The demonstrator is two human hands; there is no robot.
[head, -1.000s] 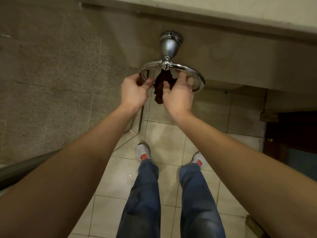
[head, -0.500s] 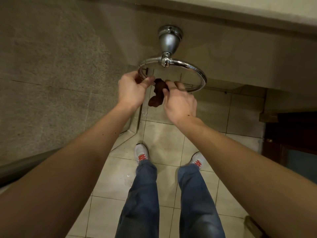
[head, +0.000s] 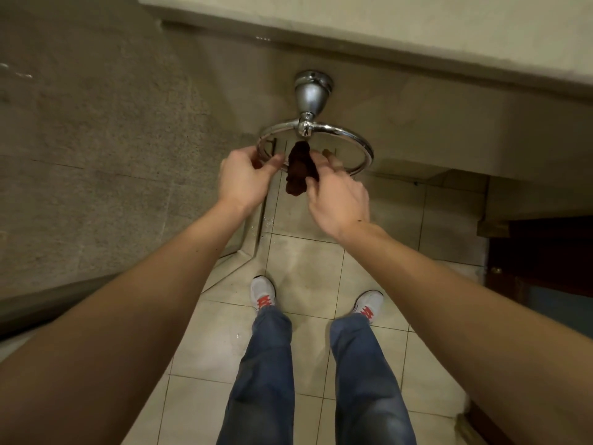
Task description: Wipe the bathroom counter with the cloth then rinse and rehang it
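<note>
Rehanging, by the look of it: last step of the task, close to done. Nearest, left hand (head: 244, 178) curled on the left rim of round chrome towel ring (head: 340, 127), thumb closing toward the fingers, probably to stop the ring swinging on its pivot. Just right of those fingers, right hand (head: 337, 197) pinching dark brown bunched cloth (head: 298, 168), fingertips tucked behind the fabric and partly hidden, seemingly feeding it through the hoop. Appears draped over the near rim between the two sets of fingers, one end poking up inside the ring, the longer end dangling below. Bunched rather than spread, so likely needs pulling further through to balance and not slide off. Beyond the fingers, domed chrome wall mount (head: 311, 94) carrying the ring. Farther up, pale stone counter (head: 417, 33) edge, no cloth on it.
</note>
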